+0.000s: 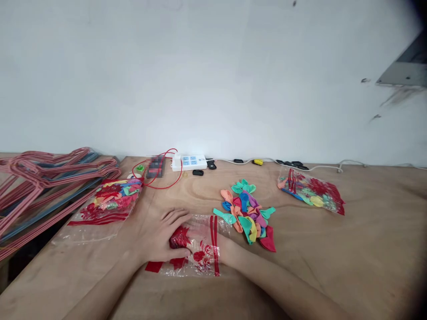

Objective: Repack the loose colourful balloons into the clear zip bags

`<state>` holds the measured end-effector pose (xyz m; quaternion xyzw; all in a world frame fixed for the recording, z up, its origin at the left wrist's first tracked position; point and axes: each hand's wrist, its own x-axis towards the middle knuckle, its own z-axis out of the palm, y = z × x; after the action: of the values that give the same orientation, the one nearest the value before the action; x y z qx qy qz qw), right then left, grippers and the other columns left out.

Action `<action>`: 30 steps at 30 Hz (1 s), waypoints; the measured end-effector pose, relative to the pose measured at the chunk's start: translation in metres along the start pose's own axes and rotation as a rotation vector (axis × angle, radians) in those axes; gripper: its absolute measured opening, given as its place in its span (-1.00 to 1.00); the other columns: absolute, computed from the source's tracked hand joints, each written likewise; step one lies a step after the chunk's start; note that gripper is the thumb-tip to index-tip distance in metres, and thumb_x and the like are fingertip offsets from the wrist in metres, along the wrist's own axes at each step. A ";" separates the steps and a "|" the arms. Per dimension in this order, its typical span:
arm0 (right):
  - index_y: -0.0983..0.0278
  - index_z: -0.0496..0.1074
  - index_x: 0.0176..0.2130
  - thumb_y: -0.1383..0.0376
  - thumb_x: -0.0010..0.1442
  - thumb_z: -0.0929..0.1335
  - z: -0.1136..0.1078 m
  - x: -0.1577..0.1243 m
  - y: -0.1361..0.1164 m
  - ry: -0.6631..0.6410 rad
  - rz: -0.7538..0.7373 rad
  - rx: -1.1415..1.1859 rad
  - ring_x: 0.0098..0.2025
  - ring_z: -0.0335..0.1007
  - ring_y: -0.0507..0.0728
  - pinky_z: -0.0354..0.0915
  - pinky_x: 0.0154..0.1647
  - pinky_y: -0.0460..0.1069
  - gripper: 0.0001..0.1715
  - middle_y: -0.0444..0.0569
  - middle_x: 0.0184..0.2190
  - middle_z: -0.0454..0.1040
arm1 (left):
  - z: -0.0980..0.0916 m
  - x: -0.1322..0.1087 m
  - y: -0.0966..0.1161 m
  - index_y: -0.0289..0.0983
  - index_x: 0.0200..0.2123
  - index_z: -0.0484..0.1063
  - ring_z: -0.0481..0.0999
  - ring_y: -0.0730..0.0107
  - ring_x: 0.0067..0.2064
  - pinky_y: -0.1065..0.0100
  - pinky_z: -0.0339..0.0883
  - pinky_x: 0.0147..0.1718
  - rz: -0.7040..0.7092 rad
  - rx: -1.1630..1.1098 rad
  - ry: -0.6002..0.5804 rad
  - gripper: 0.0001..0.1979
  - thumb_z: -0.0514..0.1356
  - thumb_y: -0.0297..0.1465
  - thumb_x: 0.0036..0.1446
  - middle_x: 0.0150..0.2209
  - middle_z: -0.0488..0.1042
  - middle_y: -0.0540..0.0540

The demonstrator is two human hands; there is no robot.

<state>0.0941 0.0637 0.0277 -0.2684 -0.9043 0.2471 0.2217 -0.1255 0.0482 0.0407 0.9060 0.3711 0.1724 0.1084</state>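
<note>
Balloons (252,218) lie right of the right hand (202,235), which seems inside the clear bag (200,258), grip unclear, with the left hand (163,233) spread on top.

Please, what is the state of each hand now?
Left hand: open, over the printed plastic bag.
Right hand: inside that bag; grip cannot be told.

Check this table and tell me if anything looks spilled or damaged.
The balloons look spilled: they lie in a loose, jumbled heap on the table, whereas the bag at left and the bag at right hold theirs inside. Nothing looks clearly damaged.
</note>
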 end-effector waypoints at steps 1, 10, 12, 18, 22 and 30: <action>0.11 0.56 0.18 0.17 0.48 0.39 -0.002 -0.003 0.000 -0.021 -0.024 -0.007 0.28 0.45 0.29 0.36 0.38 0.26 -0.66 -0.01 0.22 0.56 | 0.001 -0.001 -0.002 -0.08 0.52 0.16 0.33 -0.22 0.41 -0.19 0.22 0.38 -0.011 0.008 0.010 -0.01 0.36 0.18 0.18 0.43 0.34 -0.23; 0.18 0.57 0.17 0.40 0.39 0.31 -0.054 -0.059 0.024 0.078 -0.184 -0.173 0.22 0.49 0.24 0.34 0.36 0.21 -0.57 0.06 0.06 0.66 | 0.004 -0.003 -0.013 -0.12 0.52 0.16 0.30 -0.20 0.43 -0.17 0.17 0.42 -0.067 0.094 0.033 -0.08 0.28 0.17 0.26 0.45 0.31 -0.22; 0.19 0.59 0.09 0.47 0.37 0.28 -0.069 -0.079 0.034 0.194 -0.106 -0.232 0.06 0.54 0.23 0.42 0.21 0.21 -0.56 0.05 -0.03 0.67 | 0.002 -0.001 -0.011 -0.14 0.52 0.18 0.31 -0.22 0.43 -0.19 0.15 0.43 -0.060 0.123 0.031 -0.07 0.27 0.19 0.26 0.45 0.32 -0.24; 0.15 0.56 0.09 0.32 0.41 0.40 -0.111 -0.139 0.059 0.247 0.201 -0.334 0.09 0.47 0.30 0.41 0.15 0.26 -0.72 0.08 0.03 0.56 | 0.001 -0.002 -0.012 -0.10 0.54 0.14 0.29 -0.25 0.44 -0.23 0.11 0.43 -0.048 0.151 0.015 -0.06 0.26 0.20 0.27 0.47 0.28 -0.24; 0.13 0.63 -0.05 0.18 0.35 0.50 -0.119 -0.155 0.074 0.244 0.280 -0.322 0.13 0.44 0.34 0.42 0.14 0.27 -0.82 0.08 0.00 0.51 | 0.005 -0.004 -0.017 -0.09 0.54 0.13 0.27 -0.21 0.45 -0.20 0.16 0.42 -0.059 0.140 -0.006 -0.08 0.28 0.16 0.28 0.49 0.25 -0.23; 0.16 0.66 -0.20 0.31 0.30 0.43 -0.143 -0.181 0.116 0.286 0.384 -0.409 -0.03 0.47 0.28 0.42 0.03 0.21 -0.85 0.07 -0.08 0.54 | 0.006 -0.002 -0.018 -0.09 0.54 0.12 0.27 -0.22 0.45 -0.21 0.12 0.43 -0.062 0.157 -0.009 -0.08 0.29 0.15 0.28 0.49 0.24 -0.22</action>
<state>0.3511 0.0879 0.0254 -0.5052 -0.8277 0.0571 0.2375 -0.1361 0.0587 0.0289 0.9006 0.4107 0.1354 0.0438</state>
